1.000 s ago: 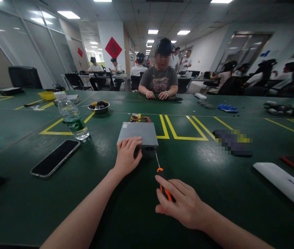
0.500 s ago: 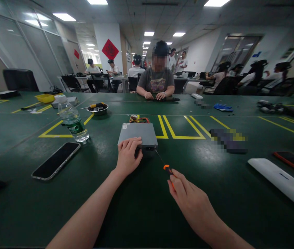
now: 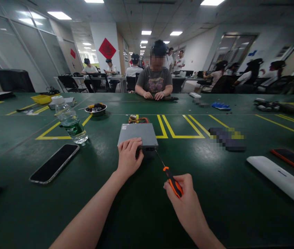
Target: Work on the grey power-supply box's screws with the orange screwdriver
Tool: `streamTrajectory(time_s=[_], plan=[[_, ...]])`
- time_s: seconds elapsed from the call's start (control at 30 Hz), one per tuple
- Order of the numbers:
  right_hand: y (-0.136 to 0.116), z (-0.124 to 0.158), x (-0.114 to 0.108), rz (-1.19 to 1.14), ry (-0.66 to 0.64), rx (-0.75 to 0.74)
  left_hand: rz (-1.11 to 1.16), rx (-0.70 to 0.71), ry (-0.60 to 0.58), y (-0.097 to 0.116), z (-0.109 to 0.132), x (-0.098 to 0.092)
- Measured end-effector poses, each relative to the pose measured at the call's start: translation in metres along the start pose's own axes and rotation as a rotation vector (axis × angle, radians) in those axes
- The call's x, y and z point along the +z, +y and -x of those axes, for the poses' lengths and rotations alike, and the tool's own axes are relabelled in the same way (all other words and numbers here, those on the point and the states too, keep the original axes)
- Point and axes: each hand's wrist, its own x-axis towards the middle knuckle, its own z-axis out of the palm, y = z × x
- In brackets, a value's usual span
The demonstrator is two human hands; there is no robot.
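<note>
A grey computer power supply (image 3: 143, 133) lies on the green table in front of me, its bundle of coloured wires (image 3: 139, 119) at the far side. My left hand (image 3: 130, 154) grips its near left part, fingers on the top and thumb at the near face. In my right hand (image 3: 184, 193) is an orange and black screwdriver (image 3: 173, 183), held by the handle between thumb and fingers. The thin shaft slants up and left, and its tip meets the near right corner of the power supply. Whether a screw sits under the tip is too small to tell.
To the left are a water bottle (image 3: 72, 122) and a phone (image 3: 54, 164). A metal bowl (image 3: 96, 110) with tools and a yellow tray (image 3: 44, 99) stand farther back. At right lies a white device (image 3: 279, 178). Another person (image 3: 154, 81) sits across the table.
My right hand has turned and opened its grip around the screwdriver handle, so more of the handle shows. The tip stays at the same corner. My left hand and the power supply hold still.
</note>
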Motion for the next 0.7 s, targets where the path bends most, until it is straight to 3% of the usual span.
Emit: streamTrajectory(time_s=[0.13,0.27,0.7], plan=[[-0.007,0.006,0.015,-0.453,-0.017,0.304,-0.002,0.001,0.0,0.0,0.0,0.0],[-0.014,0.009,0.027,-0.743,0.047,0.421,-0.009,0.01,0.008,0.0,0.0,0.0],[-0.026,0.019,0.036,-0.891,-0.046,0.496,-0.015,0.01,0.015,0.0,0.0,0.0]])
